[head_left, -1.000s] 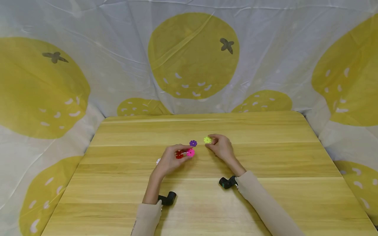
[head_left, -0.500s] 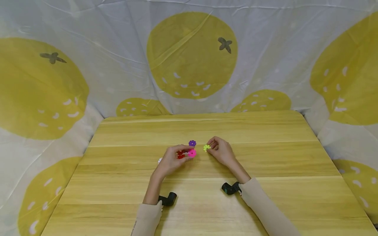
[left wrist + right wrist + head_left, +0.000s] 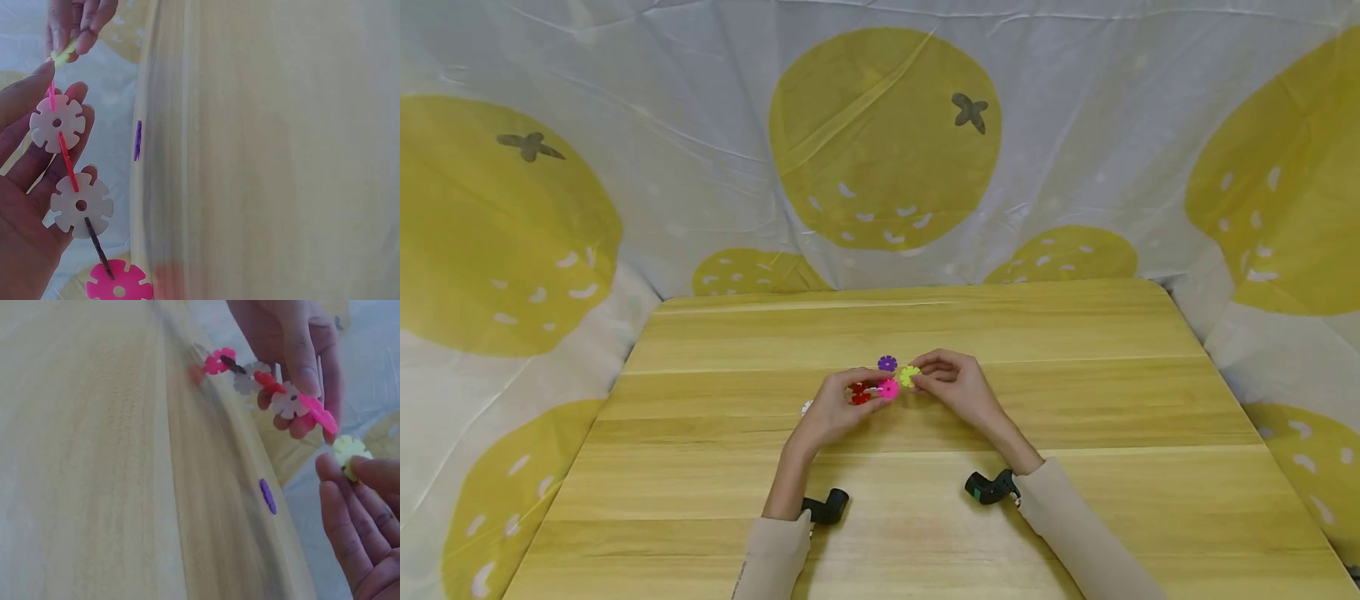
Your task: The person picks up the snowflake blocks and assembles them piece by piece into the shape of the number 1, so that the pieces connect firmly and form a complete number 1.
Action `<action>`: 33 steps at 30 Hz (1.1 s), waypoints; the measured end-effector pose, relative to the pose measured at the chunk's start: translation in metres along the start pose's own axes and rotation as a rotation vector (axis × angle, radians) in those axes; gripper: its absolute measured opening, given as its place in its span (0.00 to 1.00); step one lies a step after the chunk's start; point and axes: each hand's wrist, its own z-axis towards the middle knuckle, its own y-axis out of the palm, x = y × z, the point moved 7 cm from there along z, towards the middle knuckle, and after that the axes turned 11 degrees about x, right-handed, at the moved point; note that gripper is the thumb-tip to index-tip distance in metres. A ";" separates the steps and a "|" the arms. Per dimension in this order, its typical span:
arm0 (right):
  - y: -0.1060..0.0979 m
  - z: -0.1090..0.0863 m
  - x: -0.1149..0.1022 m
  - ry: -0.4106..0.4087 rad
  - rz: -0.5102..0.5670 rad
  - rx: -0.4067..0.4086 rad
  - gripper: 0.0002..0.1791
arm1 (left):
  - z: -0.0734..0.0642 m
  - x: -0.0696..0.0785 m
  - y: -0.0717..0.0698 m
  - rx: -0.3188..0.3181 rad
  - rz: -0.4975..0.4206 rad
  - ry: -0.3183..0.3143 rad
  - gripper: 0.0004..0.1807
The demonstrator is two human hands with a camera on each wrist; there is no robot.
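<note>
Left hand [image 3: 838, 407]: grips a pink disc [image 3: 889, 389] at the fingertips, a red disc [image 3: 860, 394] within its curve.
Right hand [image 3: 962, 387]: pinches a yellow notched disc [image 3: 910, 377], just beside the pink one.
Purple disc [image 3: 887, 363]: on the wooden table [image 3: 895, 525], just beyond the left fingertips.
Backdrop: a pale cloth [image 3: 700, 167] printed with large yellow fruit.

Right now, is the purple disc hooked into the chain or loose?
Loose: the right wrist view shows the purple disc lying on the table, apart from the chain in the left hand.
</note>
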 end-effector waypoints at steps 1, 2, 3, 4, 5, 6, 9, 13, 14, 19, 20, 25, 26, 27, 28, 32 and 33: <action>0.001 -0.001 -0.001 -0.014 -0.003 -0.005 0.12 | 0.000 0.000 0.000 -0.001 -0.003 0.003 0.20; 0.001 -0.001 -0.002 -0.025 -0.008 -0.007 0.12 | 0.000 0.000 0.000 -0.002 -0.006 0.001 0.20; 0.002 -0.001 -0.002 -0.032 -0.012 -0.007 0.12 | 0.000 0.000 0.000 -0.001 -0.009 0.001 0.20; 0.002 -0.002 -0.002 -0.037 -0.019 -0.005 0.12 | 0.000 0.000 0.001 -0.001 -0.013 0.001 0.20; 0.003 -0.002 -0.002 -0.042 -0.023 -0.004 0.12 | 0.000 0.000 0.001 -0.001 -0.016 0.002 0.21; 0.003 -0.002 -0.002 -0.047 -0.028 -0.004 0.12 | 0.000 0.000 0.001 0.000 -0.018 0.004 0.21; 0.004 -0.003 -0.003 -0.059 -0.034 -0.005 0.12 | 0.000 0.000 0.001 0.004 -0.019 0.016 0.21; 0.003 -0.004 -0.004 -0.078 -0.043 0.002 0.11 | 0.001 0.001 0.001 0.015 -0.011 0.033 0.20; 0.003 -0.005 -0.004 -0.082 -0.048 0.005 0.11 | 0.001 0.001 0.001 0.018 -0.008 0.034 0.20; 0.005 -0.006 -0.003 -0.080 -0.047 0.010 0.10 | 0.001 0.002 -0.001 0.031 -0.005 0.035 0.20; 0.006 -0.006 -0.003 -0.078 -0.042 0.009 0.10 | 0.001 0.002 -0.001 0.036 -0.004 0.035 0.20; 0.007 -0.007 -0.003 -0.061 0.018 0.011 0.10 | 0.001 0.003 -0.001 0.056 -0.015 0.046 0.18; 0.007 -0.007 -0.003 -0.059 0.032 0.011 0.10 | 0.001 0.004 -0.001 0.059 -0.018 0.048 0.18; 0.007 -0.007 -0.003 -0.059 0.045 0.012 0.10 | 0.001 0.004 -0.001 0.060 -0.021 0.051 0.18; 0.006 -0.007 -0.003 -0.059 0.054 0.012 0.10 | 0.002 0.004 0.000 0.061 -0.023 0.053 0.17; 0.007 -0.007 -0.001 -0.058 0.079 0.012 0.10 | 0.002 0.003 0.000 0.065 -0.023 0.054 0.17; 0.007 -0.007 -0.001 -0.058 0.082 0.012 0.09 | 0.002 0.003 0.000 0.064 -0.023 0.053 0.17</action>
